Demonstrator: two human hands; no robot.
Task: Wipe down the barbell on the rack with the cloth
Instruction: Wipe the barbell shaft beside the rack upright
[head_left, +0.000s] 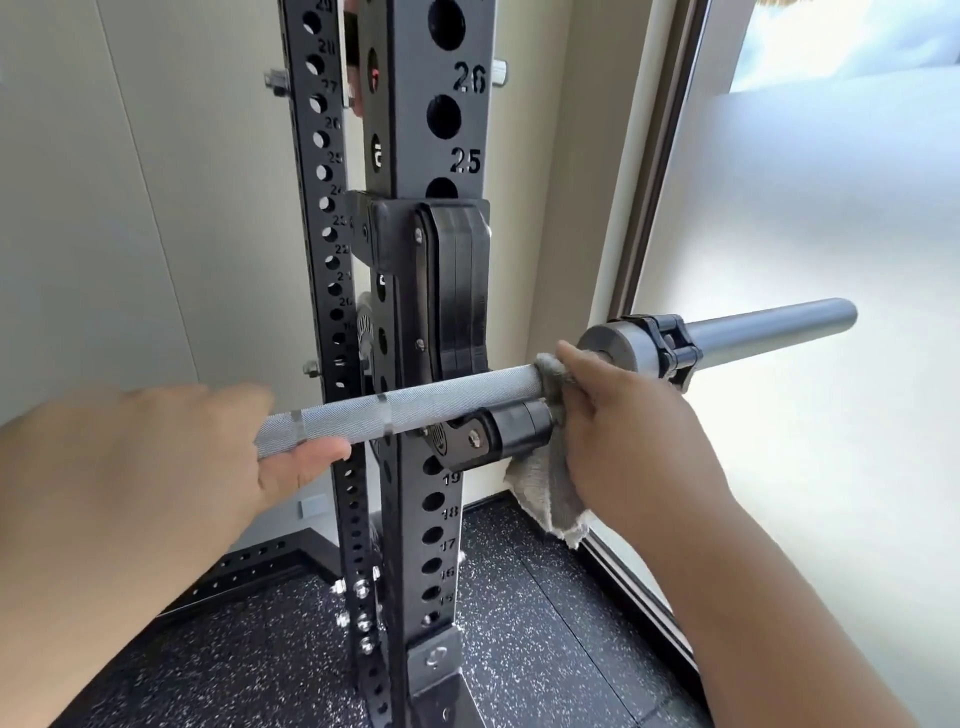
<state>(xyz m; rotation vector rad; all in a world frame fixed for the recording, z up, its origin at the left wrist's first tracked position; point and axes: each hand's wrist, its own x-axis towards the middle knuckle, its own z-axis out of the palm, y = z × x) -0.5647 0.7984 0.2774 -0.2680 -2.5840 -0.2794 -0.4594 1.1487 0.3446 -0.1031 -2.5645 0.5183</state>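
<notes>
Left hand (171, 457) curled round the barbell (415, 405), right hand (623, 421) clutching cloth (550, 488) – seemingly wrapped – against the shaft

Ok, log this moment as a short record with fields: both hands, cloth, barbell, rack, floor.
left hand: grips the knurled shaft of the barbell, left of the rack upright
right hand: holds the cloth wrapped round the shaft, next to the sleeve
cloth: grey, loose end hanging below the bar
barbell: resting on the J-hook; clamp collar on the sleeve
floor: dark speckled matting
</notes>
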